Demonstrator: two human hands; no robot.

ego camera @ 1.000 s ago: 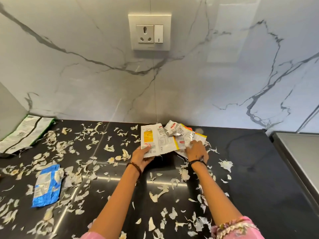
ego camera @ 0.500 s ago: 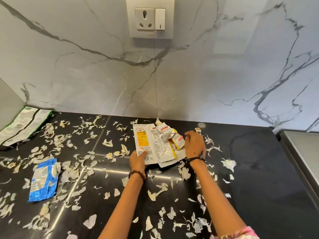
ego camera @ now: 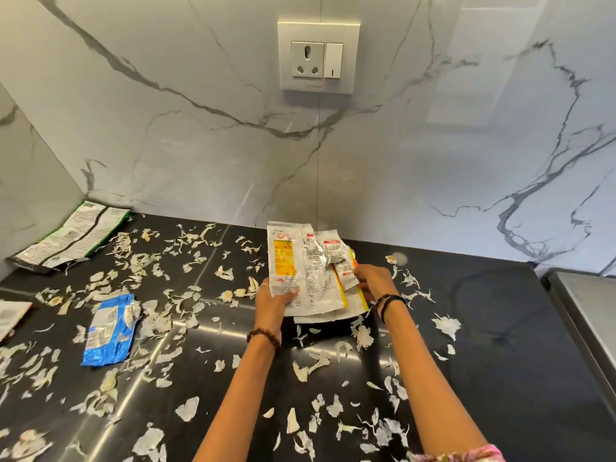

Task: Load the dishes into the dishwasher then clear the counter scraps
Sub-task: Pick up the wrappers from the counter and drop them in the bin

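A stack of empty silver and yellow food wrappers (ego camera: pixel 306 268) is lifted off the black counter (ego camera: pixel 500 328) near the marble wall. My left hand (ego camera: pixel 271 300) grips the stack's lower left edge, thumb on top. My right hand (ego camera: pixel 373 278) holds the stack's right side, where the smaller crumpled sachets sit. Several pale garlic-skin scraps (ego camera: pixel 310 365) lie scattered all over the counter. A blue wrapper (ego camera: pixel 110 328) lies flat at the left, and a green-edged packet (ego camera: pixel 73 236) rests in the far left corner.
A wall socket with a switch (ego camera: pixel 318 58) is on the marble backsplash above the wrappers. A steel surface (ego camera: pixel 586 311) borders the counter at the right. A piece of printed paper (ego camera: pixel 11 315) pokes in at the left edge.
Both hands have gathered the wrappers into one stack and raised it upright off the counter. The right hand moved from on top of the pile to its right side.
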